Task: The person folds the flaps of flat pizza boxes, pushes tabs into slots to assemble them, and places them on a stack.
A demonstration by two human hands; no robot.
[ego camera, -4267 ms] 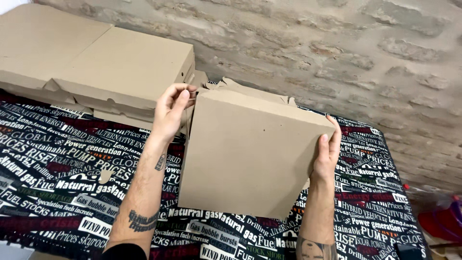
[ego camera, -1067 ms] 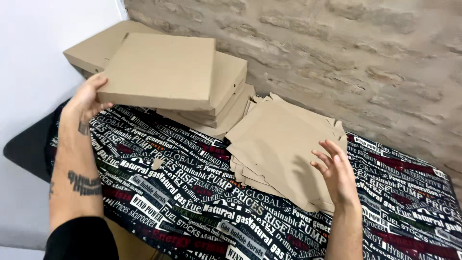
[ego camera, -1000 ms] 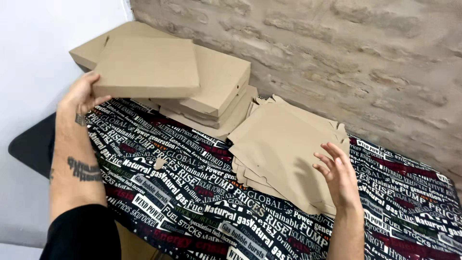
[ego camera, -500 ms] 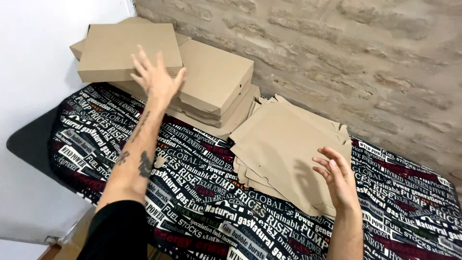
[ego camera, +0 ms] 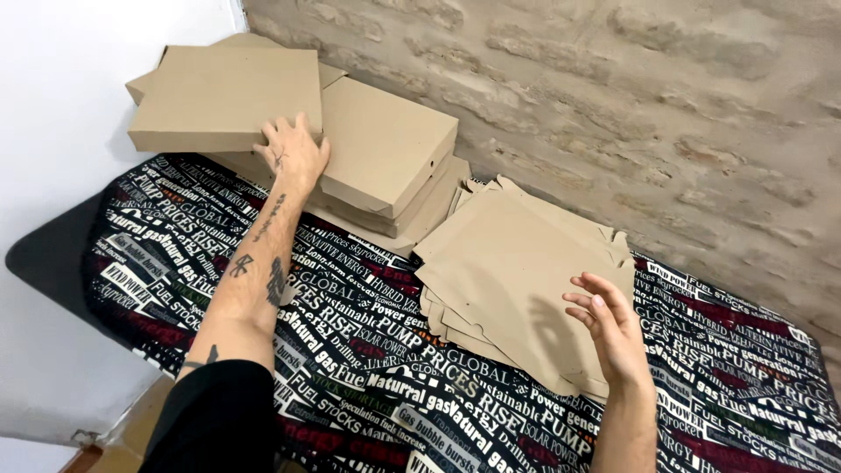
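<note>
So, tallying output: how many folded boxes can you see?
3 at least: top box under the left hand, one beside it, another beneath; more may be hidden below.

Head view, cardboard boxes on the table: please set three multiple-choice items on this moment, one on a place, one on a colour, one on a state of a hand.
1. Where does the left hand rest?
A. On the near edge of the top folded box
B. On the brick wall
C. On the stack of flat sheets

2. What colour are the flat cardboard sheets?
A. White
B. Plain brown
C. Red

3. How is the right hand?
A. Closed round a box
B. Pressed flat on the cloth
C. Open, fingers spread, over the near edge of the flat sheets

Answers:
1 A, the fingers lie against the box's front edge at the left of the pile.
2 B, the sheets are the same brown as the folded boxes.
3 C, the palm is open and grips nothing; whether it touches the sheets cannot be told.
</note>
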